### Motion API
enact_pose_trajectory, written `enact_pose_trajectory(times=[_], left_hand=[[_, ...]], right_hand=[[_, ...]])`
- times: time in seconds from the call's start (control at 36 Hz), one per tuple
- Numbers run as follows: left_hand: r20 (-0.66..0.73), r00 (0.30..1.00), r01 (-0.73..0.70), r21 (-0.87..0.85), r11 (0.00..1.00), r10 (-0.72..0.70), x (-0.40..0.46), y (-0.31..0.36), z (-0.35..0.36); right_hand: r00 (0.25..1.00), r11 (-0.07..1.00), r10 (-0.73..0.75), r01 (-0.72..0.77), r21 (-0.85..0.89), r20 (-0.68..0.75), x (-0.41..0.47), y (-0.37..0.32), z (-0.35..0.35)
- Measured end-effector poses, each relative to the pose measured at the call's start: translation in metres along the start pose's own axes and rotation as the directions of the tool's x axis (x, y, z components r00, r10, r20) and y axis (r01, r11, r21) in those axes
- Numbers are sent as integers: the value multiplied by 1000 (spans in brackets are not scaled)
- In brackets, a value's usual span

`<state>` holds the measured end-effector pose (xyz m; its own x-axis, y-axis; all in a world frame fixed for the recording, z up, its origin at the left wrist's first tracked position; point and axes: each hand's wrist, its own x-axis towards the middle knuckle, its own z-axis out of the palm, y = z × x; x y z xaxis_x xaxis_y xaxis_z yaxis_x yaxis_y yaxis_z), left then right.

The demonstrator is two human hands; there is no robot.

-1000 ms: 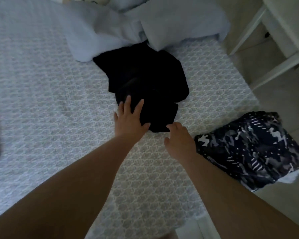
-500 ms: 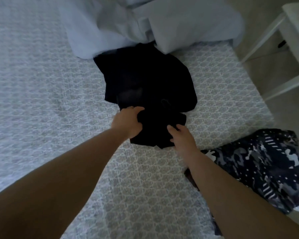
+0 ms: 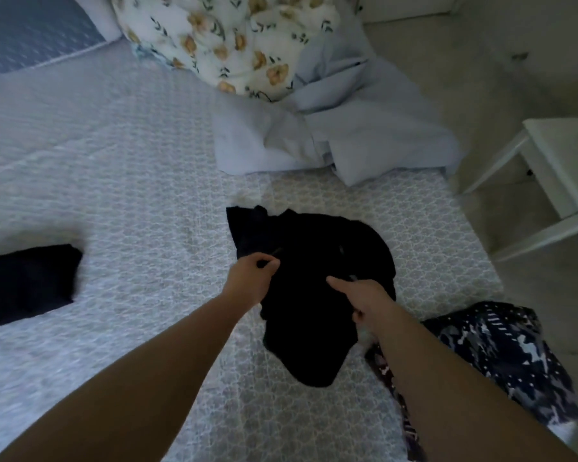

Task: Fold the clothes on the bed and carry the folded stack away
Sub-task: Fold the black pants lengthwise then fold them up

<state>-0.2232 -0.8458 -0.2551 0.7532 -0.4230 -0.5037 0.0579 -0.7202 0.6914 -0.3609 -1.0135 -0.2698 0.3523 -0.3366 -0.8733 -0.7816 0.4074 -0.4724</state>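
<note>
A crumpled black garment (image 3: 311,261) lies in the middle of the bed (image 3: 131,195). My left hand (image 3: 251,278) pinches its left edge with curled fingers. My right hand (image 3: 361,295) grips its right side, thumb pointing left over the cloth. A dark folded garment (image 3: 24,281) sits at the bed's left. A camouflage-print garment (image 3: 501,355) lies at the bed's right edge, partly behind my right forearm.
A floral pillow (image 3: 234,41) and rumpled pale blue pillowcases (image 3: 331,141) lie at the head of the bed. A white side table (image 3: 558,181) stands on the floor to the right.
Both hands closed on the black garment and pulled it away from the pillows toward me. The view tilted up, so the floral pillow and the dark folded garment show more.
</note>
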Motion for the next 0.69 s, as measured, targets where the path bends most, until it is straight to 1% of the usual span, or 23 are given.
enact_pose_trajectory(times=[0.08, 0.14, 0.25, 0.36, 0.44, 0.53, 0.61, 0.64, 0.67, 0.69], left_hand=[[-107, 994, 4, -42, 999, -9, -15, 17, -36], [-154, 988, -5, -90, 996, -9, -29, 26, -62], [-236, 972, -52, -142, 989, 17, -62, 41, -111], [-394, 919, -99, -216, 971, 6, -91, 44, -174], [-481, 876, -112, -259, 959, -27, -107, 31, -225], [-523, 851, -54, -197, 979, -58, -119, 16, -265], [-493, 870, 2, -67, 998, -35, -128, 11, -291], [-488, 873, -8, -4, 1000, 4, -131, 13, -296], [-483, 873, -48, 51, 998, 67, -135, 18, -300], [-459, 876, -120, 89, 989, 147, -140, 24, -303]], right_hand=[[999, 999, -32, 33, 21, -38, -32, -31, 4], [995, 997, -73, 75, 24, -62, -57, -50, 10], [967, 970, -242, 242, -2, -85, -107, -88, 24], [913, 916, -395, 400, 32, -106, -163, -127, 42], [895, 900, -423, 433, 49, -145, -196, -146, 53], [917, 909, -370, 390, 146, -150, -220, -154, 67], [923, 892, -355, 382, 243, -147, -243, -160, 98], [920, 881, -363, 391, 265, -149, -251, -163, 111], [916, 870, -372, 400, 287, -148, -259, -165, 125], [914, 859, -377, 405, 314, -149, -266, -167, 138]])
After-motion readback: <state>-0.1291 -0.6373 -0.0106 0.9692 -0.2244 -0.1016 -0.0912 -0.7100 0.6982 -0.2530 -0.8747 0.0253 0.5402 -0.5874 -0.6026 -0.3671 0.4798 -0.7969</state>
